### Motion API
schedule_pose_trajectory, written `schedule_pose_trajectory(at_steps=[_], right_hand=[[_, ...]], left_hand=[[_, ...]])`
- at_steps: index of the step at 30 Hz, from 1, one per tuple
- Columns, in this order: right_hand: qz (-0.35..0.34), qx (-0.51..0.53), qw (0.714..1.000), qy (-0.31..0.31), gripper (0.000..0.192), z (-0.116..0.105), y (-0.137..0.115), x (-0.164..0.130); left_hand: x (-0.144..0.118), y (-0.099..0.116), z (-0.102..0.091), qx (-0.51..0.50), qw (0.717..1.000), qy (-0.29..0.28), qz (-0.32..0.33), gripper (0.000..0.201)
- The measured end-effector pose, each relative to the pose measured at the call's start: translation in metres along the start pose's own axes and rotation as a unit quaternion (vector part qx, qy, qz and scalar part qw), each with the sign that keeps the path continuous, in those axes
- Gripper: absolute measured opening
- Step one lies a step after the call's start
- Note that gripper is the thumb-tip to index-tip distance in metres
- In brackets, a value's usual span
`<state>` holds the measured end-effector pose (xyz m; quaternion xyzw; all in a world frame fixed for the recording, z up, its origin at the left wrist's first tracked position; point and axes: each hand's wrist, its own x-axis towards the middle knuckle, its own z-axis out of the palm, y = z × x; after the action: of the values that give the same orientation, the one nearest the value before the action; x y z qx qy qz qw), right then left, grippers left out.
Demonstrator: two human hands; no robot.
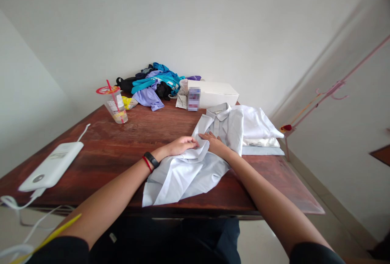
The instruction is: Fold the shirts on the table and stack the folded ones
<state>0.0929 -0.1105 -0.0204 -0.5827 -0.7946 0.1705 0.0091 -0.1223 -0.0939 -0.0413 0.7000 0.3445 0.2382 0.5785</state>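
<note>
A white collared shirt (189, 174) lies partly folded on the table, its collar at the far end and its lower part spread toward the front edge. My left hand (183, 145), with a black band and a red string on the wrist, has its fingers closed on a raised fold of the shirt's left side. Flat on the shirt's middle, below the collar, rests my right hand (215, 144), fingers apart. Part of the cloth under both hands is hidden.
Folded white clothes (258, 128) are stacked right of the shirt. Behind stand a white box (216, 93) and a heap of coloured clothes (158, 81). To the left are a plastic cup with straw (115, 105) and a white power bank (53, 164) with cables.
</note>
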Motion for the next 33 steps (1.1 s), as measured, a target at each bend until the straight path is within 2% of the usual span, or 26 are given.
schedule_pose_trajectory(at_steps=[33], right_hand=[[-0.011,-0.007,1.0,0.003,0.066,0.006,0.0077,0.0061]], left_hand=[[0.0024,-0.0066,-0.0027,0.011,1.0,-0.004,0.019,0.034]])
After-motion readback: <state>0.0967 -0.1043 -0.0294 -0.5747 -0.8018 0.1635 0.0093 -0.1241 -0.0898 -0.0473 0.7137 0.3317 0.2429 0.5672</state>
